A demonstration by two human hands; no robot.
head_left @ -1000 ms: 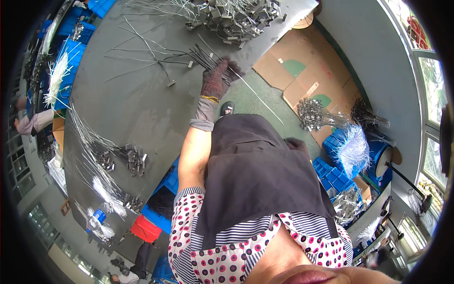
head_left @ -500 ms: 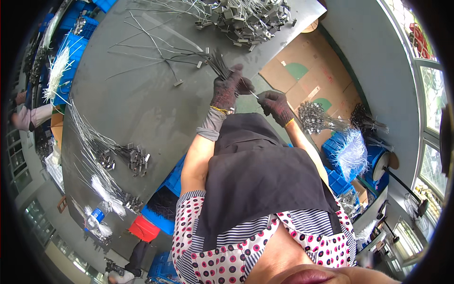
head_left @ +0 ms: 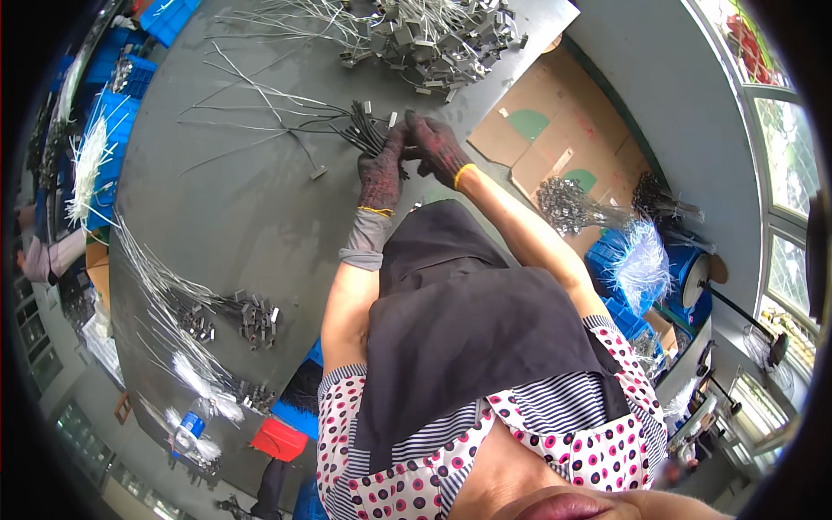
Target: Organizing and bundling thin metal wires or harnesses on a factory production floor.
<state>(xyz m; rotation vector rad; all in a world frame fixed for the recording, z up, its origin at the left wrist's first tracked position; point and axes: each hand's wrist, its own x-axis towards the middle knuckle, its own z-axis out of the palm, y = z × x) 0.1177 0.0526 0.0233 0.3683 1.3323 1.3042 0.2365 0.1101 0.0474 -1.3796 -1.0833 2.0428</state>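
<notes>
My left hand, in a dark knitted glove with reddish patches, is closed round a bundle of black-sleeved wires above the grey table. My right hand, gloved alike, has come up against the left one, its fingers pinched together at the side of the bundle. A small metal piece shows by those fingertips; whether they grip it I cannot tell. Left of the bundle, several loose grey wires lie on the table, one ending in a small metal block.
A large heap of wires with metal blocks lies at the far side. More wire bundles rest on the near left, by a red bin. Cardboard lies to the right, with blue crates nearer me.
My right hand has moved left and up from beside the table edge to meet my left hand. The thin strand seen earlier between the hands is no longer visible.
</notes>
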